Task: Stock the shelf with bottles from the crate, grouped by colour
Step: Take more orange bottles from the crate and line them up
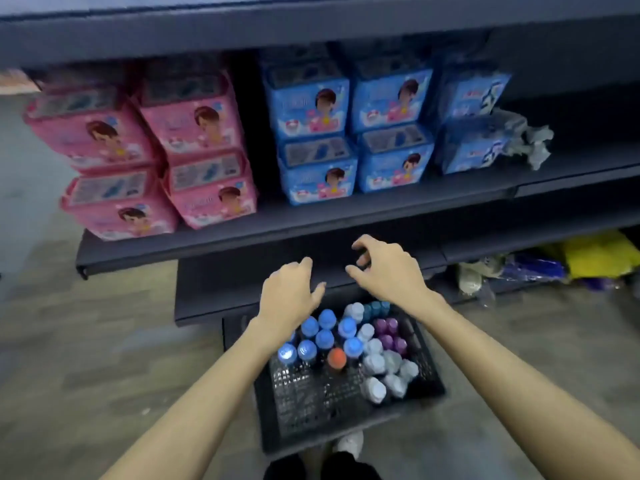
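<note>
A black plastic crate (311,410) stands on the floor below me. It holds upright bottles seen from above: several with blue caps (325,337), one with an orange cap (336,357), several with white caps (384,372), a few with purple caps (389,336) and some teal ones (375,308). My left hand (289,296) hovers over the crate's far left corner, fingers loosely curled, holding nothing. My right hand (384,268) hangs above the crate's far edge in front of the lower dark shelf (207,292), fingers spread and bent, empty.
The shelf above (277,230) carries pink packs (138,157) on the left and blue packs (349,133) in the middle. A grey rag (530,140) lies at their right. Yellow and blue bags (571,261) sit low on the right. Grey floor surrounds the crate.
</note>
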Demonstrator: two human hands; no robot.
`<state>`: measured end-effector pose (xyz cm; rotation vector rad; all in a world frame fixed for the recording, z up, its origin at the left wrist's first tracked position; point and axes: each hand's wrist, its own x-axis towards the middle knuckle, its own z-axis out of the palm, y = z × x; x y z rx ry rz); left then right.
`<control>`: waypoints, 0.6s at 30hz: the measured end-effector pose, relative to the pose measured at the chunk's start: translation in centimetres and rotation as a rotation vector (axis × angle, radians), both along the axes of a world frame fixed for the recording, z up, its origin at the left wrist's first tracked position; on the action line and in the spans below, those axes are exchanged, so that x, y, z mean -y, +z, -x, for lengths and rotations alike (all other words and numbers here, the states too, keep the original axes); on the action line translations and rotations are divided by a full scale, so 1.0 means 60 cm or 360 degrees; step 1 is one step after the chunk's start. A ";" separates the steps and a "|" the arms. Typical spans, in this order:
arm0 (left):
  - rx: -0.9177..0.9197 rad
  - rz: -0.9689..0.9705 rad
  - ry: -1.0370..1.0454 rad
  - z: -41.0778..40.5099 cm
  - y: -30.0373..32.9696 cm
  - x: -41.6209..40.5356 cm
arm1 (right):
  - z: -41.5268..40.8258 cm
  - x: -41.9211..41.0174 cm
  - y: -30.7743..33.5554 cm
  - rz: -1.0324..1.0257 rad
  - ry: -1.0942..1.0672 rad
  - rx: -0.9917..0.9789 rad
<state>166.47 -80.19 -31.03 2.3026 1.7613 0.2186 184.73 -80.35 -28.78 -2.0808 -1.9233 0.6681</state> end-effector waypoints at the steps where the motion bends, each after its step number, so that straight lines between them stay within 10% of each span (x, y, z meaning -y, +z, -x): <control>1: -0.0016 0.0073 0.0002 -0.002 -0.028 0.011 | -0.004 0.007 -0.031 0.0071 -0.0013 -0.0009; 18: -0.0099 0.0778 0.0208 0.013 -0.434 0.158 | 0.028 0.108 -0.540 0.0815 0.0117 0.0115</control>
